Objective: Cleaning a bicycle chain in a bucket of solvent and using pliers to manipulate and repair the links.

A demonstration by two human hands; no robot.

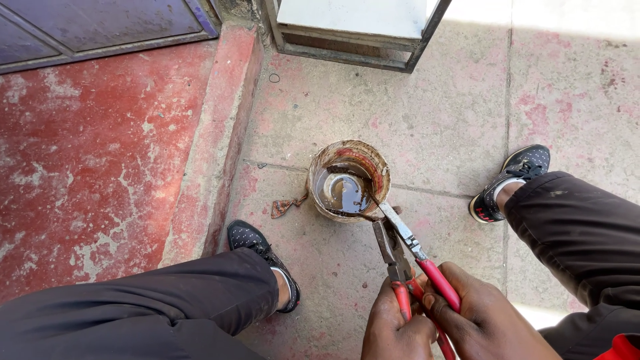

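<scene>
The red-handled pliers [407, 260] sit just below the middle of the view, handles at six o'clock, tips up toward twelve, jaws spread, and one tip reaches over the rim of a small grimy tin [349, 180] holding dark liquid. The left hand [395, 327] is curled tight around the left handle, the right hand [483, 317] closed around the right handle. At nine o'clock from the tin lies a scrap of rusty metal [285, 205] on the concrete floor [440, 120]. Black shoes flank it: one [263, 257] at seven o'clock, another [510, 180] at three o'clock. A metal frame [347, 40] stands at twelve.
</scene>
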